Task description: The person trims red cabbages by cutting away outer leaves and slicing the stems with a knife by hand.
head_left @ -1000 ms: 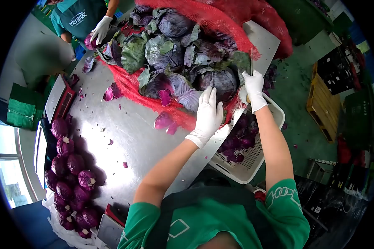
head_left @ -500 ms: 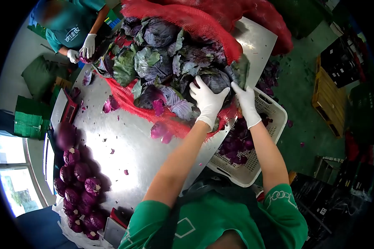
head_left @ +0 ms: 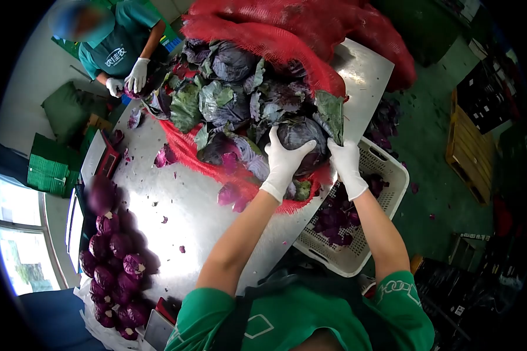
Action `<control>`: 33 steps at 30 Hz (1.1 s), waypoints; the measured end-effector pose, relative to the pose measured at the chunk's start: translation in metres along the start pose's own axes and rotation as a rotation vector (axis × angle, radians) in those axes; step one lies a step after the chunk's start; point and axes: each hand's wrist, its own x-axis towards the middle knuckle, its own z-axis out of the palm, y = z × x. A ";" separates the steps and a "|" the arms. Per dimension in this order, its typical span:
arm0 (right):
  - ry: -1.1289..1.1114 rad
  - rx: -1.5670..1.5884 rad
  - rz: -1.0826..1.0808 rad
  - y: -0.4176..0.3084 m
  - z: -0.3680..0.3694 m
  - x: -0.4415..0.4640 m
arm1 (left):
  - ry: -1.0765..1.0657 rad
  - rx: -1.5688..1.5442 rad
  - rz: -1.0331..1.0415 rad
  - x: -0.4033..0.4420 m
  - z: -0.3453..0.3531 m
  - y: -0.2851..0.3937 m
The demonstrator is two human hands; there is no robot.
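A dark red cabbage (head_left: 302, 139) sits at the near edge of a pile of cabbages with loose outer leaves. My left hand (head_left: 288, 162), in a white glove, grips its near left side with thumb and fingers spread around it. On the right side of the head, my gloved right hand (head_left: 346, 168) pinches a greenish outer leaf (head_left: 331, 116), which stands out from the cabbage. The pile (head_left: 225, 102) lies in an opened red mesh sack (head_left: 184, 146) on a metal table (head_left: 199, 225).
A white crate (head_left: 386, 193) of purple leaves stands below the table's right edge. Trimmed red cabbages (head_left: 120, 281) are stacked at left, near a red scale (head_left: 107, 153). Across the table, a co-worker (head_left: 123, 50) in white gloves handles a cabbage. A wooden pallet (head_left: 469, 152) lies right.
The gripped cabbage and both hands have come slightly closer to my body. The outer leaf now stands out more from the head. The whole view has shifted a little.
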 end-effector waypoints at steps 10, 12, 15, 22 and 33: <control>-0.172 -0.194 -0.294 -0.111 -0.015 -0.114 | -0.260 -0.414 0.034 -0.055 -0.126 -0.019; -0.266 -0.275 -0.338 -0.104 0.008 -0.132 | -0.244 -0.402 -0.019 -0.062 -0.155 -0.048; -0.429 -0.346 -0.344 -0.109 0.037 -0.168 | -0.315 -0.426 -0.174 -0.083 -0.197 -0.085; -0.615 -0.374 -0.321 -0.106 0.087 -0.217 | -0.277 -0.496 -0.285 -0.103 -0.251 -0.162; -0.354 -0.732 -0.340 -0.075 0.072 -0.122 | -0.099 -0.057 0.016 -0.080 -0.244 -0.181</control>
